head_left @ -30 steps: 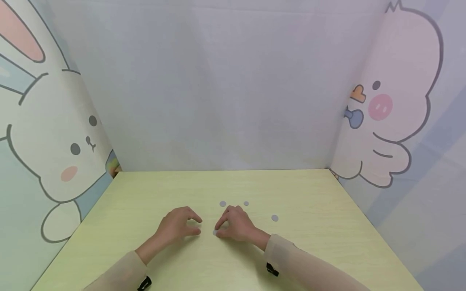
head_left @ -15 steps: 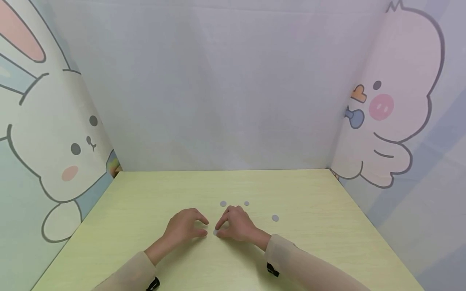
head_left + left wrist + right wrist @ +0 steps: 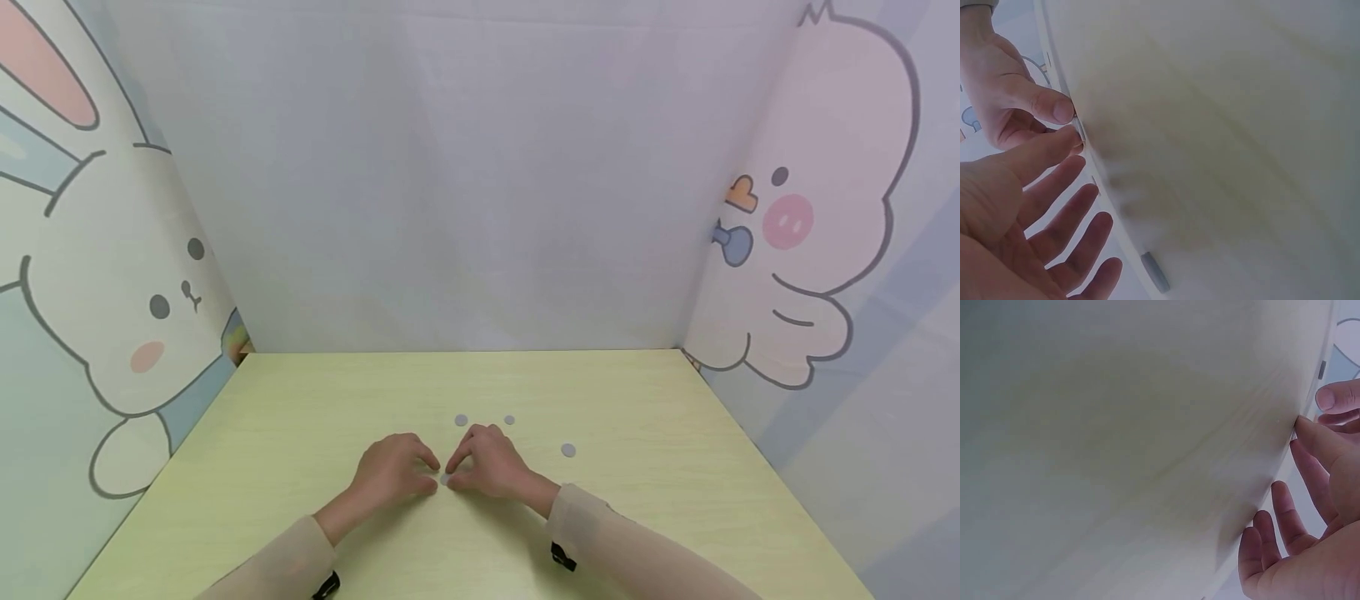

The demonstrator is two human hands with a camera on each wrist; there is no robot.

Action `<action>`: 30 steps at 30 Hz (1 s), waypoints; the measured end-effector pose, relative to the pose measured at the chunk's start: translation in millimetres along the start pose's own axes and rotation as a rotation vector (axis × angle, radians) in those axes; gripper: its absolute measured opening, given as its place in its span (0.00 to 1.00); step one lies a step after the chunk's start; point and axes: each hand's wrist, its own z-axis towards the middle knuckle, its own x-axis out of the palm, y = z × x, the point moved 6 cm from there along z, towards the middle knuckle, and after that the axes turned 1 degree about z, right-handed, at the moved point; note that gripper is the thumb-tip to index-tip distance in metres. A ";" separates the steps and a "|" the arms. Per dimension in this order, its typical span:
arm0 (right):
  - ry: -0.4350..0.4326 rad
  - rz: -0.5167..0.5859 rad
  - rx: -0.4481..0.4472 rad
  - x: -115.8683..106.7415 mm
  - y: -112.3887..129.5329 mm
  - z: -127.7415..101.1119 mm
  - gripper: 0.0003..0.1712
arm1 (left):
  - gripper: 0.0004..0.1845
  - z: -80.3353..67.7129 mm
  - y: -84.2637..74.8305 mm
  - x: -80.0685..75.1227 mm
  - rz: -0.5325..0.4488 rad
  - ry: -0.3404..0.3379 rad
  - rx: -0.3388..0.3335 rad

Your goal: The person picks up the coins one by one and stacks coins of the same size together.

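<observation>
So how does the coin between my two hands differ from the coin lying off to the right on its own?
The coin between the hands is touched by the right hand, with the left hand right beside it; the lone coin has nothing touching it. The first is mostly hidden by fingers; the second shows its whole round face. The first lies nearer the person, the second farther right. Both are small, grey discs lying flat on the table.

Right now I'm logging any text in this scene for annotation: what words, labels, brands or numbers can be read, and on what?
No readable text anywhere.
Coins on the table: faces too small and blurred to read.
Coin between the left hand and right hand: mostly hidden, unreadable.
Side panels: only a cartoon rabbit and a cartoon chick, no lettering.
</observation>
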 end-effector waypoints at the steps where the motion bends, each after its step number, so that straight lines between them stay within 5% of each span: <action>1: 0.000 0.003 -0.001 0.1 -0.3 0.0 0.03 | 0.11 0.3 -0.5 0.7 0.003 0.000 0.001; 30: -0.024 -0.001 -0.049 -3.7 4.6 -0.3 0.03 | 0.06 8.7 -10.1 5.4 0.043 -0.032 -0.002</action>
